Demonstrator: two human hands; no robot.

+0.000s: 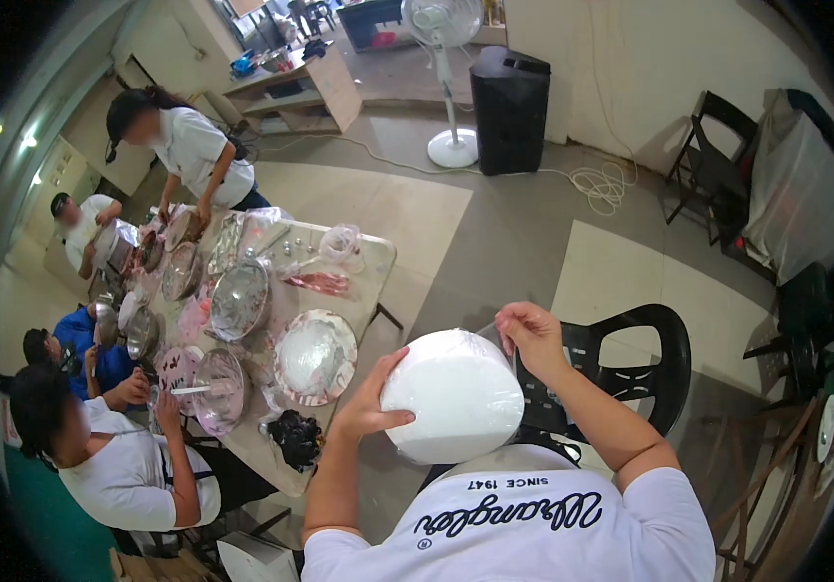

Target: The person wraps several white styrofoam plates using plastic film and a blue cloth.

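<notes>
In front of my chest is a thick, round white block (454, 400), probably foam, with shiny clear plastic film over it. My left hand (368, 398) grips its left side, the thumb lying across the front face. At the block's upper right, my right hand (533, 338) is closed in a pinch on what looks like a thin edge of the clear film. Left of the block, on the table, a patterned round board (347, 361) carries a white, plastic-covered mound (310, 357).
The long table (378, 254) on my left bears metal bowls (240, 299), a pink-smeared clear bowl (220, 393) and a black plastic bag (295, 438). Several people work around it. A black chair (664, 364) stands close on my right; beyond are a fan (444, 78), a speaker (511, 112) and a coiled cord (599, 186).
</notes>
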